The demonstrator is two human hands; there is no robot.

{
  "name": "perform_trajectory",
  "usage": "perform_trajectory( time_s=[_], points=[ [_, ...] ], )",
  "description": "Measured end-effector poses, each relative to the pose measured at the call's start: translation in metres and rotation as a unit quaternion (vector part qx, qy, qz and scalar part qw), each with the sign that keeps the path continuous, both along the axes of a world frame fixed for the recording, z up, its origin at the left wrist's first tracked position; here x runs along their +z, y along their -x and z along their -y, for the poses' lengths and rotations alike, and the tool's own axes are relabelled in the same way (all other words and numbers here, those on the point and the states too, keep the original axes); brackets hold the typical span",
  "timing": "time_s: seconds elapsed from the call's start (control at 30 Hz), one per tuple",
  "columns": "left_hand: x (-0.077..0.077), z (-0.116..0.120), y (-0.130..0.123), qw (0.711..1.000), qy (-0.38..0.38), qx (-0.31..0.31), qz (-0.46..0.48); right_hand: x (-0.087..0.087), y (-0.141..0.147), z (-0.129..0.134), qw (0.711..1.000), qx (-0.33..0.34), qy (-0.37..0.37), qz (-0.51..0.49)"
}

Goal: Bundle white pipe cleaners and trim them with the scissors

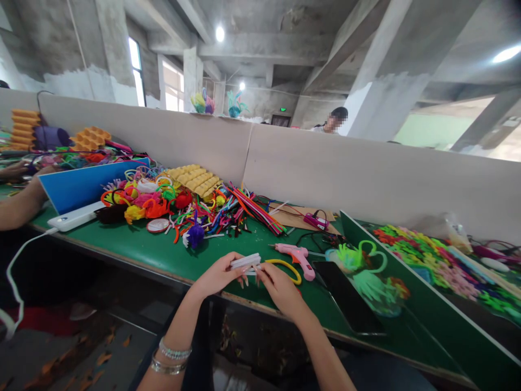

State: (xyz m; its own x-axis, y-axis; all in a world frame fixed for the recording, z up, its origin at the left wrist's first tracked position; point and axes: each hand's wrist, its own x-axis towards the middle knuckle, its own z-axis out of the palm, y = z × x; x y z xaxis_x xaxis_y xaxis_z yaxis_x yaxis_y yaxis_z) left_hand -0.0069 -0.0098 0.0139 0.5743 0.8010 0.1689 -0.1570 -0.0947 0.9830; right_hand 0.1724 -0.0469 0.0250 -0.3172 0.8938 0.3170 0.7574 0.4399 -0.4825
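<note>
Near the front edge of the green table (163, 257), my left hand (222, 274) is closed around a small bundle of white pipe cleaners (245, 262). My right hand (279, 285) meets it from the right, its fingertips pinched at the bundle's right end. A yellow pipe cleaner loop (295, 270) lies just behind my right hand. Beyond that loop is a pink glue gun (299, 258), its nozzle pointing left. To the right rests a black phone (348, 298).
A colourful heap of pipe cleaner pieces (150, 198) spreads at the back left, beside a white power strip (79, 215). Green pipe cleaner figures (372, 282) stand right of the phone, before a green divider (423, 309). Another person's arm (24, 203) shows far left.
</note>
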Motion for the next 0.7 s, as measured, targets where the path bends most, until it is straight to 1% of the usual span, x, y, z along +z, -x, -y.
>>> perform_trajectory(
  time_s=[0.07,0.17,0.23,0.33,0.43,0.53,0.7],
  points=[
    [0.0000,-0.0001,-0.0007,1.000,0.005,0.002,0.004,-0.0017,0.0003,-0.0004,0.998,-0.011,-0.047,0.041],
    [0.0014,0.0010,-0.0029,1.000,0.016,0.005,0.018,-0.0044,0.0008,-0.0017,0.986,-0.033,-0.143,0.085],
    [0.0024,0.0020,-0.0050,0.999,0.031,0.000,0.033,-0.0055,0.0007,-0.0022,0.975,-0.044,-0.198,0.093],
    [0.0023,0.0027,-0.0077,0.997,0.056,0.000,0.056,-0.0057,0.0000,-0.0022,0.960,-0.047,-0.258,0.099],
    [0.0008,0.0026,-0.0089,0.991,0.096,0.014,0.089,-0.0057,-0.0004,-0.0023,0.950,-0.032,-0.292,0.106],
    [-0.0008,0.0024,-0.0093,0.986,0.133,0.015,0.103,-0.0068,0.0004,-0.0030,0.946,-0.023,-0.305,0.104],
    [-0.0026,0.0011,-0.0103,0.983,0.145,0.015,0.108,-0.0088,0.0019,-0.0040,0.946,-0.048,-0.305,0.098]
  ],
)
